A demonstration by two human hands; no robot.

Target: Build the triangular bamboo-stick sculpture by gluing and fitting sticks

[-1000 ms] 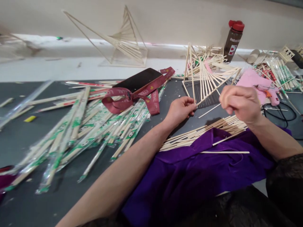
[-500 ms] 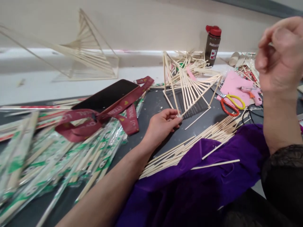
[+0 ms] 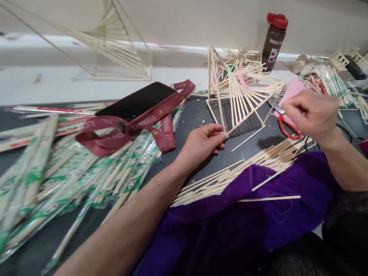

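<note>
My left hand (image 3: 201, 145) rests at the table, thumb and fingers pinching the near corner of a stick model (image 3: 250, 114), a frame of thin wooden sticks with a fan of sticks across it. A whitish bit of glue or tape shows at that corner. My right hand (image 3: 313, 112) is raised to the right of the model, fingers curled closed; what they hold, if anything, is hidden. Below it lie red-handled scissors (image 3: 285, 133) and pink paper (image 3: 294, 89), both partly covered. Loose wooden sticks (image 3: 212, 183) lie in front of the model.
Wrapped chopsticks (image 3: 94, 188) cover the left side. A black phone (image 3: 136, 100) lies on them with a maroon lanyard (image 3: 99, 141). Purple cloth (image 3: 224, 230) spreads at the front. A red-capped bottle (image 3: 273, 46) stands at the back. A larger stick model (image 3: 115, 50) stands back left.
My right hand has come down and left, now over the scissors and pink paper. My left hand keeps its pinch on the model's corner. The view has shifted slightly.
</note>
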